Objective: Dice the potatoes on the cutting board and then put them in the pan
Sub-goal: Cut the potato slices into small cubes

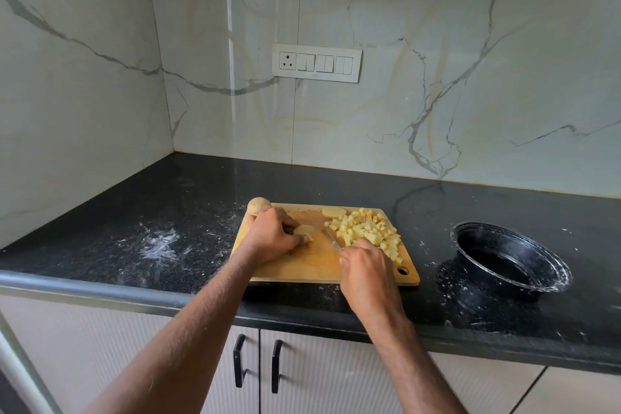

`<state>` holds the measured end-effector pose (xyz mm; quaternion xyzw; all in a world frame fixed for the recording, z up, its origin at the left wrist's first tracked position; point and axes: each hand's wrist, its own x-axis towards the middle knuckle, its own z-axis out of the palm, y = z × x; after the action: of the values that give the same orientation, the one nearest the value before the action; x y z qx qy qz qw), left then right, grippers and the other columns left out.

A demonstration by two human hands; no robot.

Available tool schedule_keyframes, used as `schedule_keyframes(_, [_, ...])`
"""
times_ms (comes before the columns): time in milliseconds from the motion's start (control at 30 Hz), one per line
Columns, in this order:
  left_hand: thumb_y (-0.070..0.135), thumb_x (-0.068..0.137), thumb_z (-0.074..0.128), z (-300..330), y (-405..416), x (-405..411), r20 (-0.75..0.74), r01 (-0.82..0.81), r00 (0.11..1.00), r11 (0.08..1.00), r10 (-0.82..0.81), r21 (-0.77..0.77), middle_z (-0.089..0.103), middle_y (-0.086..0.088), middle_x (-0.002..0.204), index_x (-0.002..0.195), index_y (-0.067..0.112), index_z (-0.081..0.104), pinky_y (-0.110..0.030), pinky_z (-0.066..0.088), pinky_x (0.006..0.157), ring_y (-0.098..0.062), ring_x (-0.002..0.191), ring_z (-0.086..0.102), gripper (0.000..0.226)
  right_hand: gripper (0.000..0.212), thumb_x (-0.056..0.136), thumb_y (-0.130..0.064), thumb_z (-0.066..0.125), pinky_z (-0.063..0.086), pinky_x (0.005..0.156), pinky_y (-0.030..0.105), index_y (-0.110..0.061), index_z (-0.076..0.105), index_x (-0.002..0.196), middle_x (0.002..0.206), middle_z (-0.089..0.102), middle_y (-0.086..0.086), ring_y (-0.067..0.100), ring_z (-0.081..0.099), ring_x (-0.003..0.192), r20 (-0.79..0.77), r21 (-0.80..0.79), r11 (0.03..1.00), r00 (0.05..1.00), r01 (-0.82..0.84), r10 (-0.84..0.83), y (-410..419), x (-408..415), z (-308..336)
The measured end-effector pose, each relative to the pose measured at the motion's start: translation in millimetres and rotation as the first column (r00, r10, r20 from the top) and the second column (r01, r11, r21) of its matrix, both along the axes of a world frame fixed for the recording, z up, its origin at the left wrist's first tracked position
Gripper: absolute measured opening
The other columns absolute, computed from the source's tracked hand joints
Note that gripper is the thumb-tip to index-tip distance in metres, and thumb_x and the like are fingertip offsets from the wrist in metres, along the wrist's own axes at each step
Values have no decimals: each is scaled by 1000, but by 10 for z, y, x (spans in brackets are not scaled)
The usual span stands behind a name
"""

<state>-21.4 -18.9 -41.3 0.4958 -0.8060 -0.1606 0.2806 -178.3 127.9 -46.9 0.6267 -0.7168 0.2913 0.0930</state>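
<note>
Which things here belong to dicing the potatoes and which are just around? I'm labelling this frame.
Job: cutting board, potato piece under left hand, knife in right hand, diced pile, potato half, whole potato, black pan.
Around: switch panel, cabinet handles.

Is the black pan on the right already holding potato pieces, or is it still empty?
Empty. The inside of the pan shows only dark metal, and the diced potato lies in a pile on the cutting board.
</note>
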Motion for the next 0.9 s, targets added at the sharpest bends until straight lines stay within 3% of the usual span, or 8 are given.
schedule_keyframes(100, [51,74,81,10,23,-8,-9,-11,1000,1000,11,-10,72,4,116,115,18,75,-39,44,106,-11,105,63,53,15,96,-18,66,29,56,5,-14,78,104,91,59,-7,4,51,76,46,-44,999,999,17,-15,-67,14,23])
schedule_keyframes(167, [50,71,83,13,35,-8,-34,-23,999,999,22,-23,75,6,103,108,18,78,-31,51,95,-9,92,65,49,15,96,-19,65,28,55,6,-14,77,105,93,61,-6,5,50,77,46,-54,999,999,-2,4,-130,83,27])
schedule_keyframes(267, [50,69,83,11,35,-5,-28,-20,999,999,19,-40,72,10,89,95,19,79,-29,52,85,-9,86,66,41,16,97,-18,63,37,61,10,-14,77,105,98,64,-4,6,51,79,19,-31,999,1000,-22,22,-219,175,3])
schedule_keyframes(400, [48,70,85,12,28,10,-27,-8,1000,999,7,-34,73,7,102,104,18,79,-23,50,85,-7,89,63,46,18,97,-18,64,47,67,17,-14,75,111,105,65,-1,8,53,83,51,-5,999,997,50,-49,-266,171,24])
schedule_keyframes(500, [48,68,86,3,10,12,-45,-11,999,1000,10,-21,74,6,94,101,16,79,-17,51,76,-5,80,63,46,18,98,-21,63,40,66,15,-16,75,110,105,65,-2,7,50,82,74,-37,998,996,43,-40,-289,198,46])
schedule_keyframes(567, [44,68,87,1,11,24,-65,-19,998,1000,17,-20,70,10,79,92,16,79,-6,40,61,-1,68,59,38,18,98,-22,62,35,65,14,-16,75,109,104,65,-2,6,49,82,70,-48,999,997,18,-14,-317,236,43])
schedule_keyframes(633, [40,68,86,2,17,32,-75,-16,997,1000,15,-21,66,13,71,86,16,80,-5,35,55,0,62,57,31,17,98,-22,62,34,64,14,-16,76,107,103,64,-3,6,49,82,72,-45,999,997,14,-10,-351,262,47])
schedule_keyframes(900, [29,71,85,35,48,28,-91,1,996,1000,-3,-28,61,18,63,78,20,80,-10,36,58,3,61,56,13,13,96,-19,66,53,70,23,-14,76,102,105,64,-1,11,58,89,43,25,1000,999,2,-3,-484,321,120])
